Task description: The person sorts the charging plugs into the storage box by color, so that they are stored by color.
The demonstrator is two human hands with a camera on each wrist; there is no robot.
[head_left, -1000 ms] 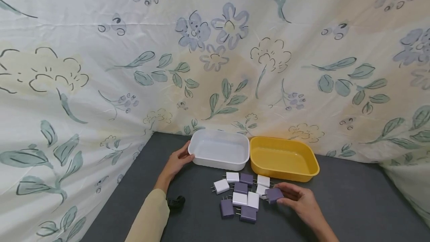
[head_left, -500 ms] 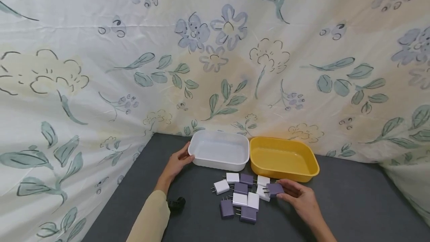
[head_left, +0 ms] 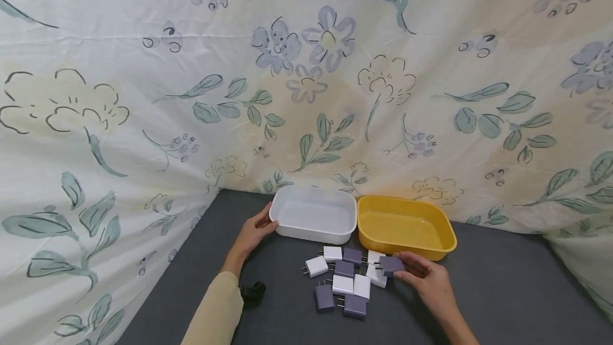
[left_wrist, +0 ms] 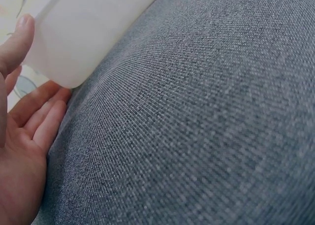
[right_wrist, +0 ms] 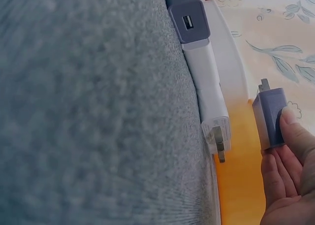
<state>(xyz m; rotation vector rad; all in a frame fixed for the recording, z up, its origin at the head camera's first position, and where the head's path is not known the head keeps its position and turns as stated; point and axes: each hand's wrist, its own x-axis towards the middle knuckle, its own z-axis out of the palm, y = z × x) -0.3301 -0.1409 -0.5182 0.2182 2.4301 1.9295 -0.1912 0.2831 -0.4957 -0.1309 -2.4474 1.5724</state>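
Hovering above the bench (head_left: 498,286), a purple charger (head_left: 392,265) is being pinched between thumb and fingers by the right-hand grip (head_left: 428,279). In the head view its prongs are pointing left, and two white chargers (head_left: 377,276) are being partly covered by it. It is being held outside both trays, near the front edge of the yellow tray (head_left: 402,225). In the right wrist view a gap is being shown between it and the white chargers, and a USB socket (right_wrist: 188,22) is being displayed on another purple one.

Left end of the white tray (head_left: 313,217) is being touched by the left-hand grip (head_left: 251,233); thumb and fingers are being rested on the outer wall, fairly straight, not clenched.

Trays are being set side by side, white to the left. In front of them, six white chargers and four purple ones are being borne by the bench in a close cluster. Beside the left sleeve (head_left: 215,307) a black object (head_left: 253,290) is being seen; its kind cannot be told. Behind, a floral cloth (head_left: 306,121) is being hung.
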